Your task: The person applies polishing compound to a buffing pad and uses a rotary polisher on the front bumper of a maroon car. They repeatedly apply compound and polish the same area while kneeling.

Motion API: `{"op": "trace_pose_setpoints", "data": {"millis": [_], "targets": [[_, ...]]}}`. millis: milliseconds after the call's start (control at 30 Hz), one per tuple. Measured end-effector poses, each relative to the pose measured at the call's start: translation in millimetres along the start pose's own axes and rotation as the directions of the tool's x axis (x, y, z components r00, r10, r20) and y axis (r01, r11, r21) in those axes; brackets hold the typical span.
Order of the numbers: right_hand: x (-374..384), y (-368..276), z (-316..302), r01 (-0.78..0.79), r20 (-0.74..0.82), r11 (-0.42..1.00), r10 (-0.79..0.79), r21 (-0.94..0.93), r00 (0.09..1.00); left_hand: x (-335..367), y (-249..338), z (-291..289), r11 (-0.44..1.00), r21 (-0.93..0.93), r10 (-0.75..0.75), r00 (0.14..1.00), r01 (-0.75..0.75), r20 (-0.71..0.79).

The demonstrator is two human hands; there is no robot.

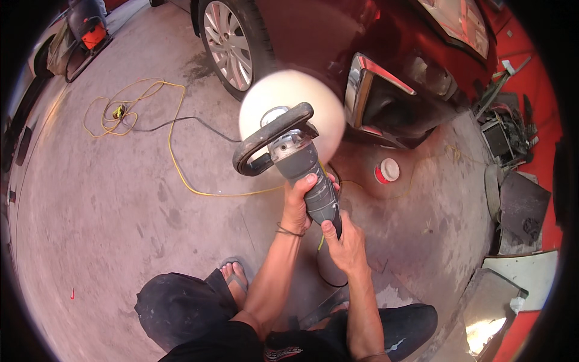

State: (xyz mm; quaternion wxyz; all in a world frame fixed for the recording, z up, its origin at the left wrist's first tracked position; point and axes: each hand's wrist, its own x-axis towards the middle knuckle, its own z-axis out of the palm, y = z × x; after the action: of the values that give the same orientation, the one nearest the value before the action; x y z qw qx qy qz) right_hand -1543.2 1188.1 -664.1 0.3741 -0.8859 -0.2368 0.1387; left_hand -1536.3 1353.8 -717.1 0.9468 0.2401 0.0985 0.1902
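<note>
A grey and black polisher (300, 158) is held in both of my hands, tilted up toward the dark red car (319, 42). My left hand (295, 205) wraps round the middle of its body. Behind it, my right hand (348, 243) grips the rear end, thumb along the top. A black loop handle (265, 140) crosses the front of the polisher. The large round white pad (325, 111) covers part of the bumper between the wheel and the fog light recess. Whether the pad touches the paint I cannot tell.
A yellow cord (181, 139) runs in loops over the concrete floor, with a dark cord (199, 119) joining it. A red and white round container (387, 171) stands below the bumper. Loose panels (525, 205) and scrap line the right wall. An orange-black machine (91, 35) is far left.
</note>
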Motion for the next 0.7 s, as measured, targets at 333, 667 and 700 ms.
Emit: {"op": "trace_pose_setpoints", "data": {"millis": [333,667,700], "targets": [[56,-71,-26,0.198,-0.231,0.965,-0.156,0.170,0.960,40,81,86,0.963,0.143,0.207,0.966,-0.230,0.158],[41,36,-28,0.251,-0.289,0.859,-0.127,0.445,0.949,12,10,118,0.806,0.497,0.221,0.942,-0.321,0.251],[37,55,-21,0.235,-0.279,0.824,-0.098,0.515,0.955,10,-5,120,0.764,0.549,0.219,0.937,-0.338,0.271]]}}
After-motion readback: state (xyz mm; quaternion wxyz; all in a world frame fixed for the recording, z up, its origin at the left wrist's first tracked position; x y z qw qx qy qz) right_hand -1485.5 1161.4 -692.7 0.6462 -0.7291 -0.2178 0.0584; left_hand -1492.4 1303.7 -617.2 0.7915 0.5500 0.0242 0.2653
